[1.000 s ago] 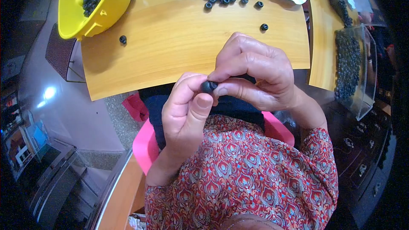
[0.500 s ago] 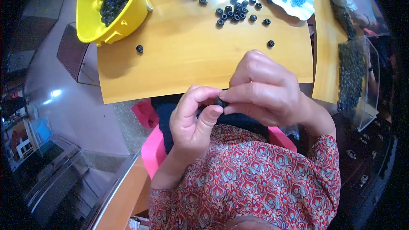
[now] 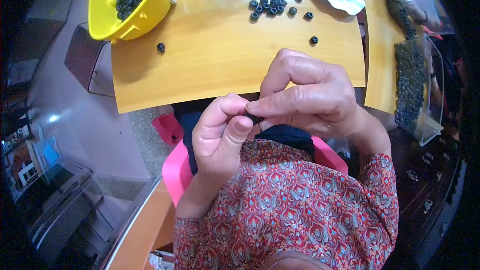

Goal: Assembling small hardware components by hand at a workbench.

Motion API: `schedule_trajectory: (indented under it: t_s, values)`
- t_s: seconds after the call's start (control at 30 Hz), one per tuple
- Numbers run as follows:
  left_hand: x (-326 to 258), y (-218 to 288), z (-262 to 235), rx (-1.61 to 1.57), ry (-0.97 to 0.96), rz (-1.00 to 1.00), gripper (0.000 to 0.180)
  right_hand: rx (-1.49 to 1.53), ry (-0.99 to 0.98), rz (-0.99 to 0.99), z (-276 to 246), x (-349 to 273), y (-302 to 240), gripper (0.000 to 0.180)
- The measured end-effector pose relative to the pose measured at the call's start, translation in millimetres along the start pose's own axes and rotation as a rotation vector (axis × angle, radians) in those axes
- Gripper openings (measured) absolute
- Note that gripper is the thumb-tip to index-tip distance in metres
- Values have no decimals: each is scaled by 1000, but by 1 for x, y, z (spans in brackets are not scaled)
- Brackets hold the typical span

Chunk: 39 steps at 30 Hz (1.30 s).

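Observation:
Close under the camera my left hand [image 3: 220, 137] and my right hand [image 3: 306, 96] meet fingertip to fingertip. Both pinch one small black ring-shaped part [image 3: 253, 118], almost wholly hidden between the fingers. They hover over my lap, just in front of the near edge of the wooden table [image 3: 210, 70]. Several loose black rings [image 3: 272, 6] lie scattered at the table's far side. One ring [image 3: 314, 40] sits alone beyond my right hand, another [image 3: 160, 47] near the yellow bowl.
A yellow bowl [image 3: 107, 17] holding dark rings stands at the table's far left corner. A white scalloped dish [image 3: 350, 1] with small dark bits is at the far right. A clear plastic tray [image 3: 429, 115] full of dark parts lies to the right. I sit on a pink stool [image 3: 175, 170].
The view has shifted so the table and bowl sit further right. My fingers have closed tighter round the black ring, which shows less than before.

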<state>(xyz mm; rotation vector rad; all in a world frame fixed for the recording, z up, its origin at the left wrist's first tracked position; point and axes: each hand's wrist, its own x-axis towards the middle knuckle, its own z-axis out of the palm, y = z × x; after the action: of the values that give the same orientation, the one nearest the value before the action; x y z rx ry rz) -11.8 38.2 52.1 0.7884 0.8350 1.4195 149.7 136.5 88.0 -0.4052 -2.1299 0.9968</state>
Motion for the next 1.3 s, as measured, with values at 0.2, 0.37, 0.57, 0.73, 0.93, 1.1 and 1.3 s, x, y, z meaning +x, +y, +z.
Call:
schedule_trajectory:
  t_s: [0.2, 0.37, 0.57, 0.73, 0.93, 1.1, 1.3]
  values:
    - [-5, -4, 6, -265, 50, -149, 23, 240, 25, 104, 8, -7, 8, 27]
    - [-5, -7, 5, -137, 79, -84, 22, 168, 37, 81, 8, -8, 6, 25]
    - [-3, -4, 12, 19, 179, -79, 36, -28, 27, 17, 3, 1, -3, 30]
    - [0, -4, 6, 8, 110, -94, 34, -129, -49, -78, -4, 2, -2, 28]
    - [-2, -4, 9, -273, 73, -159, 22, -57, 11, -40, 3, -2, 3, 19]
    - [-3, -5, 13, -301, 173, -171, 22, 44, 53, 26, 12, -8, 1, 20]
    - [-4, -15, 6, 162, 132, 163, 32, 84, 44, 85, 8, -10, 0, 22]
